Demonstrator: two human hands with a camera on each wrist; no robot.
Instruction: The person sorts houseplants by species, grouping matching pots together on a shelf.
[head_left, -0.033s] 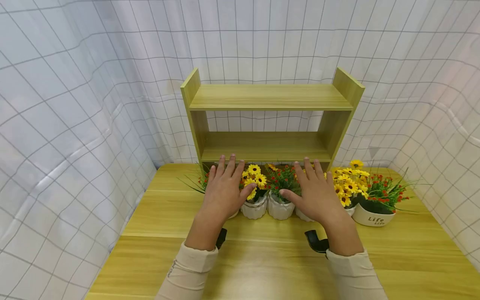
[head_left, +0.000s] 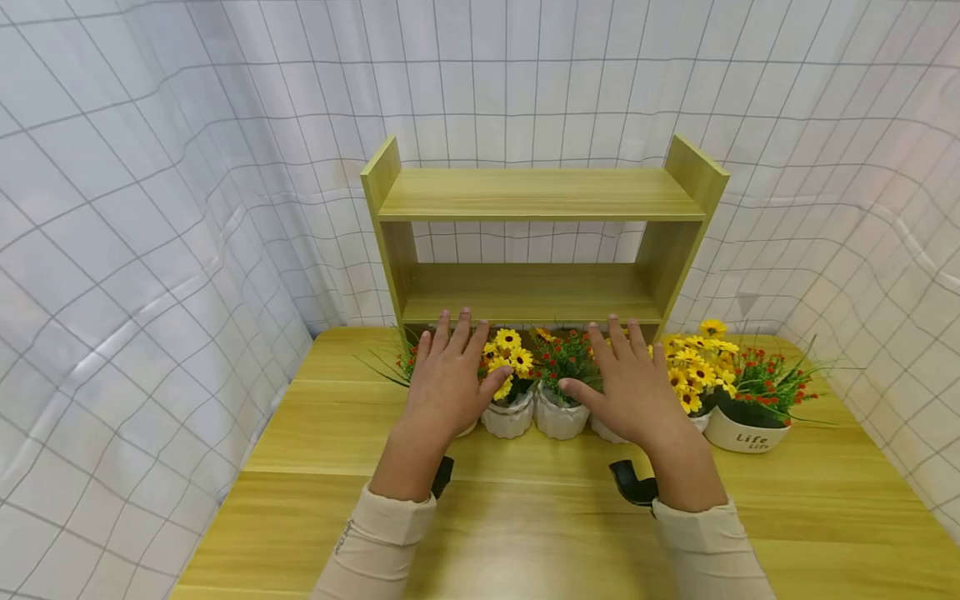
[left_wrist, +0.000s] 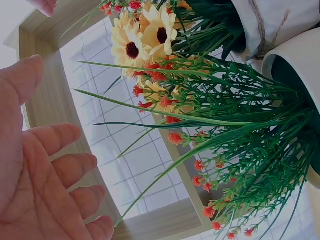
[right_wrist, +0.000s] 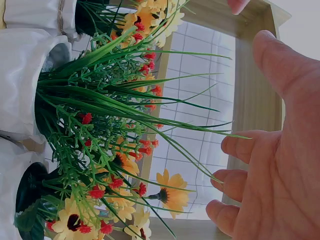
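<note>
My left hand (head_left: 448, 379) is held above the left of a row of potted artificial flowers, fingers straight and spread, holding nothing. It partly hides a red-flowered plant (head_left: 407, 367). Beside its thumb are yellow flowers (head_left: 517, 360) in a white fluted pot (head_left: 508, 418). A red-flowered plant (head_left: 558, 360) in another white pot (head_left: 562, 418) stands between the hands. My right hand (head_left: 636, 387), likewise spread and holding nothing, covers much of a further pot (head_left: 606, 432). In the right wrist view, long green leaves (right_wrist: 175, 120) reach toward the fingers; whether they touch cannot be told.
Behind the flowers stands a wooden two-tier shelf (head_left: 532, 292) with raised sides. Right of the hands are yellow flowers (head_left: 699, 371) and an oval white pot (head_left: 750, 433) lettered "Life". Grid-patterned white curtains (head_left: 135, 208) surround the wooden table (head_left: 525, 533).
</note>
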